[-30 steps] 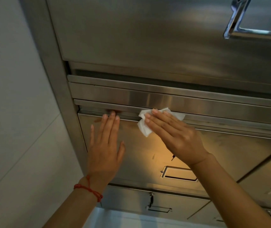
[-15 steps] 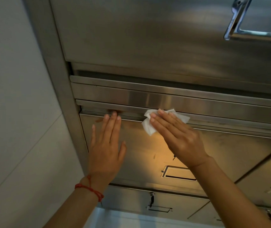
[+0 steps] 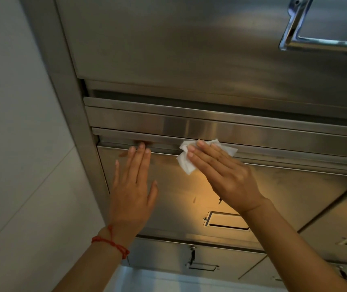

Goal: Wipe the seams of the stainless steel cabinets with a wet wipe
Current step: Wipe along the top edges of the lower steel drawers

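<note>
Head view: my two hands on a steel cabinet front, one pressing a wet wipe to a seam

Head camera, looking forward and down along my own arms. My right hand (image 3: 225, 175) lies flat with its fingers straight and close together, pressing a crumpled white wet wipe (image 3: 189, 159) against the stainless steel cabinet (image 3: 168, 49). I am not pinching the wipe; it is pinned under my extended fingers, and its edges stick out past my fingertips on the upper side and to the left. It sits on the horizontal seam (image 3: 284, 159) between a projecting steel ledge above and a flat cabinet door (image 3: 178, 197) below.

My left hand (image 3: 132, 190) rests flat on that same door, just left of the wipe and apart from it. Its fingers are straight and slightly spread, holding nothing, with the tips reaching up to the seam. A red string bracelet (image 3: 110, 243) circles my left wrist.

Below my right hand the door has a recessed pull (image 3: 227, 221). A shiny bar handle (image 3: 294, 28) is fixed to the large upper panel at the top right. More steel doors with small locks lie lower down. A pale tiled wall (image 3: 20, 144) runs along the left side.
</note>
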### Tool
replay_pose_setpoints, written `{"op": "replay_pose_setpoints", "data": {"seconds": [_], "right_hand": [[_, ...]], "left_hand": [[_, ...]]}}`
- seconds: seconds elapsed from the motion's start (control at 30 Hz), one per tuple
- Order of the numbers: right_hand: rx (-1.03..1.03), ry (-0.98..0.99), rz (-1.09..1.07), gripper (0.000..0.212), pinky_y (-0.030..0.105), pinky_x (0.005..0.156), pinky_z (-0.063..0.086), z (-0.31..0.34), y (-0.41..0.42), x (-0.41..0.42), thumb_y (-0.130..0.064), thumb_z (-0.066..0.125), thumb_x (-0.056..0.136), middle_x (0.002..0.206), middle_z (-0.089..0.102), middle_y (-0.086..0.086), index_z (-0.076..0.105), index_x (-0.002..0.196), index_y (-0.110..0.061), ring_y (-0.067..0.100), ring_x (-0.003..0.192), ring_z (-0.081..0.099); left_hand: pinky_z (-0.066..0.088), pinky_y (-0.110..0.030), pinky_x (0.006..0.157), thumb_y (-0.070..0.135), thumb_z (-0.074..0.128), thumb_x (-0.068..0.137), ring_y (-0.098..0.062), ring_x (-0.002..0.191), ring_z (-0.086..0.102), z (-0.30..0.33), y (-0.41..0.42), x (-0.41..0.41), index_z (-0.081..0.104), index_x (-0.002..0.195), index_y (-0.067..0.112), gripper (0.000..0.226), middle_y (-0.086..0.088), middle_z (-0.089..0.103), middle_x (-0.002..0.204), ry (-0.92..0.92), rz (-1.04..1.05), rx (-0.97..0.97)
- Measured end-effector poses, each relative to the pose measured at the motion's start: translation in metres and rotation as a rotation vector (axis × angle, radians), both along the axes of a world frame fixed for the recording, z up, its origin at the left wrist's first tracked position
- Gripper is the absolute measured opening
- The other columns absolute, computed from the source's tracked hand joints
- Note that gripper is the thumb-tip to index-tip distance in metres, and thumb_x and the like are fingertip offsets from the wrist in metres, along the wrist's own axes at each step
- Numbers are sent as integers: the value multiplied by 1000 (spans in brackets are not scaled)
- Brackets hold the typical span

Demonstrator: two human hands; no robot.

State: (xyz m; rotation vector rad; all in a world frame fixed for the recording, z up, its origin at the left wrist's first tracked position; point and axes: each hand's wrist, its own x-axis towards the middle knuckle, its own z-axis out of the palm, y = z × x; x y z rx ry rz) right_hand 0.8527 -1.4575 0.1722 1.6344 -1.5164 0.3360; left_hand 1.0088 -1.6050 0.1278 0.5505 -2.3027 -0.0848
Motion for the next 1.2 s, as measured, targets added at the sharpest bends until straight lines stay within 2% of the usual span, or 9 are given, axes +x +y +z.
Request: {"op": "replay_pose_setpoints", "data": {"seconds": [0.27, 0.37, 0.53, 0.8, 0.93, 1.03, 1.13, 1.2], "right_hand": [[16, -17, -21, 38, 47, 103, 38, 1, 26, -16, -5, 59, 88, 130, 53, 17, 52, 125, -1, 30, 124, 47], [-14, -62, -12, 40, 45, 104, 37, 0, 21, -11, -2, 65, 85, 129, 54, 16, 54, 124, -1, 29, 124, 48], [48, -44, 38, 45, 42, 102, 41, 5, 4, -5, -3, 68, 82, 130, 55, 14, 56, 124, -3, 25, 124, 49], [-26, -76, 62, 35, 37, 107, 37, 4, -23, 13, 1, 65, 86, 128, 57, 12, 61, 121, -2, 23, 124, 50], [-10, -53, 71, 33, 37, 107, 37, 7, -28, 17, 1, 58, 89, 129, 57, 12, 60, 122, -2, 22, 124, 49], [4, -18, 43, 34, 37, 108, 35, 9, -24, 15, -1, 56, 90, 130, 56, 12, 58, 123, -3, 21, 126, 45], [-15, -25, 37, 32, 38, 105, 39, 9, -26, 18, 1, 57, 89, 127, 58, 13, 61, 121, -1, 24, 123, 50], [-11, -31, 49, 31, 37, 104, 41, 10, -32, 23, 1, 57, 89, 127, 58, 13, 62, 120, -1, 24, 122, 52]], "left_hand": [[20, -55, 106, 28, 37, 84, -25, 136, 21, 0, 0, 0, 35, 138, -1, 61, -17, 35, 145, -8, 4, 17], [20, -54, 106, 29, 38, 84, -25, 136, 20, 0, 1, -1, 35, 138, -1, 62, -17, 34, 145, 0, 2, 33], [21, -55, 105, 29, 39, 83, -25, 135, 20, 2, 4, -1, 36, 138, -1, 62, -18, 35, 144, 4, 8, 60], [21, -56, 106, 9, 73, 74, -27, 136, 24, 1, 2, 1, 38, 137, -2, 73, -18, 37, 144, 3, 9, 22], [19, -56, 105, 22, 52, 81, -23, 136, 20, 1, 0, 2, 36, 138, 0, 63, -16, 35, 145, -13, 3, 16], [19, -55, 105, 18, 59, 79, -23, 136, 20, 1, -2, 3, 35, 139, 2, 66, -15, 34, 146, -24, -5, 23], [19, -56, 105, 22, 51, 80, -23, 136, 20, 0, -1, 2, 34, 139, 1, 65, -14, 33, 146, -11, -5, 21], [18, -56, 105, 17, 60, 77, -23, 136, 20, -1, -1, 1, 33, 139, 2, 69, -13, 30, 146, 8, -17, 27]]}}
